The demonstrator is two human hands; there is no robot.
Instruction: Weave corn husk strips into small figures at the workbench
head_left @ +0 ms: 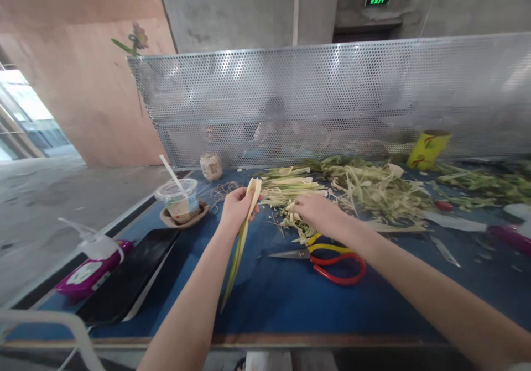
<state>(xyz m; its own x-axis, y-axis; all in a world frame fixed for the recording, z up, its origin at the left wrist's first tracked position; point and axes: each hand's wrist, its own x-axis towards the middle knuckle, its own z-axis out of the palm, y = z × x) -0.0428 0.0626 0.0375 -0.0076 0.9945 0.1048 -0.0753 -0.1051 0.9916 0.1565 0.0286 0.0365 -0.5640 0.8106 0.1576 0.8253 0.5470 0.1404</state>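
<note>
Grasping a folded, pale green leaf strip [241, 242] between thumb and fingers, the left hand [239, 208] is raised over the middle of the blue desk [265, 315], left of the plant material. The strip's broad, creamy end stands up past the thumb, and its narrow, greener tail slants down toward the near edge of the desk. The right hand [313, 208] is bent down at a clump of small plant pieces [302, 229]; whether its fingertips grip one, I cannot tell.

Just beyond the two hands, toward the far edge, a row of pale strips [292, 184] lies side by side. Right of it spreads a tangled heap of leaves [373, 188], and a yellow cylinder [427, 150] leans near the far edge, by the perforated metal panel [290, 94]. On the near side of the clump lie scissors [292, 254] with red and yellow handles, blades pointing toward the left edge. A flat metal blade [446, 251] rests farther toward the right edge.

Along the left edge, a lidded cup [180, 205] with a straw sits in a brown holder [201, 217]. Nearer the near left corner are a black tablet [130, 271] and, beside it, a purple-and-white object [85, 277].
</note>
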